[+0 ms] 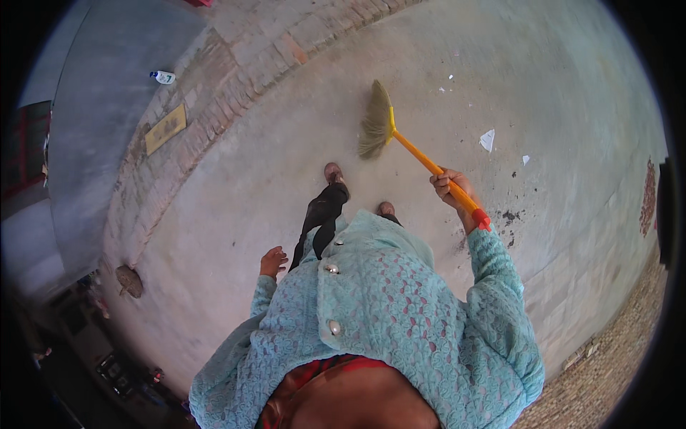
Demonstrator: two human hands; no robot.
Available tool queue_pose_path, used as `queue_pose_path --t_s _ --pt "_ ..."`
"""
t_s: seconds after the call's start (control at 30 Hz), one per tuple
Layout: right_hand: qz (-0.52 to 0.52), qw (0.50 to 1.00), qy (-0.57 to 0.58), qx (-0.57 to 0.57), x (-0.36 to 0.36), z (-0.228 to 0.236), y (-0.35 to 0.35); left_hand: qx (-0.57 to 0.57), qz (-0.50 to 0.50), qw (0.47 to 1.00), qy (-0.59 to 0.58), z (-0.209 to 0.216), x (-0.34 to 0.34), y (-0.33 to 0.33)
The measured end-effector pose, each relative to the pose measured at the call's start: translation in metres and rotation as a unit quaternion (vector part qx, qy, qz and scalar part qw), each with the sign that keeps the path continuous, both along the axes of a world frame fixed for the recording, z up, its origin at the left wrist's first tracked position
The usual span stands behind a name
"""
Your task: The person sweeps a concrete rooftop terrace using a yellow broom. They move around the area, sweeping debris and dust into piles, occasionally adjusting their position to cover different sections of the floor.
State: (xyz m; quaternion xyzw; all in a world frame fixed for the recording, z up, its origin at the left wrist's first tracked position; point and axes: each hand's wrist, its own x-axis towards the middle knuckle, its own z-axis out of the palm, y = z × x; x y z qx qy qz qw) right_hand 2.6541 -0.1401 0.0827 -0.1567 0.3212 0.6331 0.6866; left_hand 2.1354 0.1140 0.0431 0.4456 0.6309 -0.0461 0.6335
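Gripping the orange broom (400,139) near its red end, the right hand (451,187) has its fingers wrapped tight, angling the bristles onto the concrete floor (286,129) ahead. The left hand (272,261) hangs loosely open, empty, for balance.

head view, looking straight down the person's own body. right hand (451,187) closed around the orange handle of a broom (400,137), grip near the red end cap; handle slopes up and away from that hand to the straw-coloured bristle head, which sits on or just above the concrete floor (236,186), contact not resolvable. left hand (272,260) empty, fingers loose, hanging beside the leg, well apart from the broom. scraps of white paper (487,139) lie beyond the right hand. brick edging (214,100) curves far beyond the left hand; a small white bottle (163,76) lies past it.
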Motion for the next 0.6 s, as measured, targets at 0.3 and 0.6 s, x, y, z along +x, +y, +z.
queue_pose_path --t_s 0.3,0.6 --pt "0.012 0.96 -0.169 -0.223 0.095 0.002 0.039 -0.076 -0.042 0.991 0.106 -0.056 0.063 0.073" --pt "-0.025 0.97 -0.19 -0.149 0.066 0.1 0.111 -0.027 -0.059 0.998 -0.021 -0.045 0.238 0.182"
